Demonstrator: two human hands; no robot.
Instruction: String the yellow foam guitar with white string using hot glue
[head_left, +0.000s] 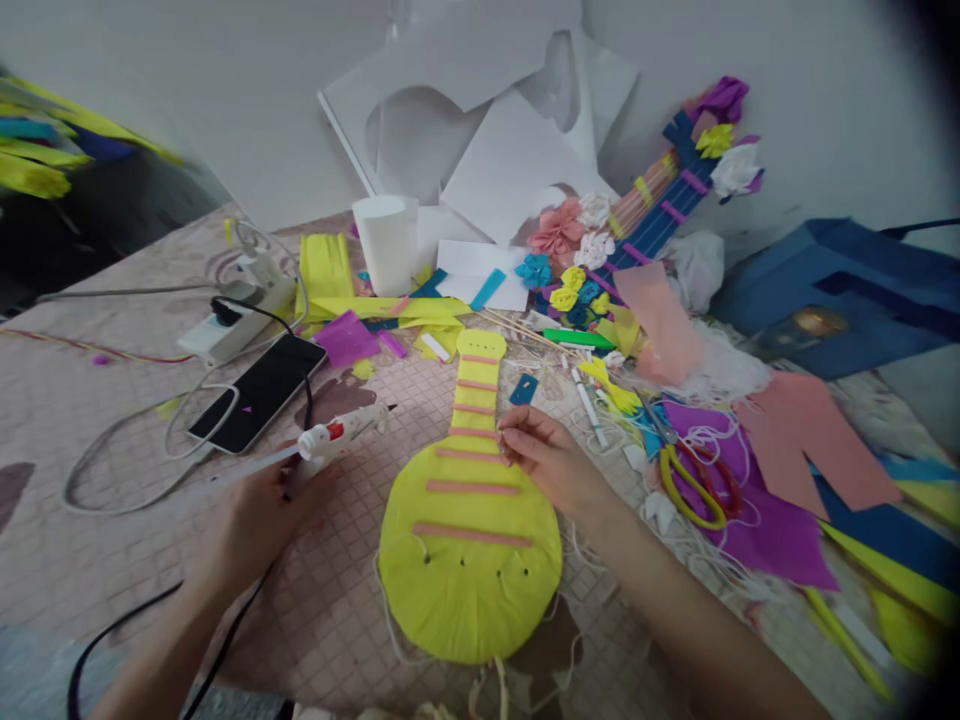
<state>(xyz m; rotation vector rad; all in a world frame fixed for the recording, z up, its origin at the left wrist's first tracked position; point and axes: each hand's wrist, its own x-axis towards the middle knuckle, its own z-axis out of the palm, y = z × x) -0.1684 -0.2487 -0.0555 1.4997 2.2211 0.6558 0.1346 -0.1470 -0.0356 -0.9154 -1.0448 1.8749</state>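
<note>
My left hand is wrapped round a white glue gun, with a clear glue stick out of its back and its dark nozzle pointing right. In front of me lies a yellow paper guitar with a round body, a narrow neck and pink strips across it. White string hangs from small dark holes low on the body. My right hand is closed in a pinch at the neck's right edge, by the end of one strip. What sits between its fingertips is too small to make out.
A phone and a white power strip with cables lie at left. A white cup stands at the back. Yellow-handled scissors, tangled string and coloured paper crowd the right. A flower-covered blue guitar leans on the wall.
</note>
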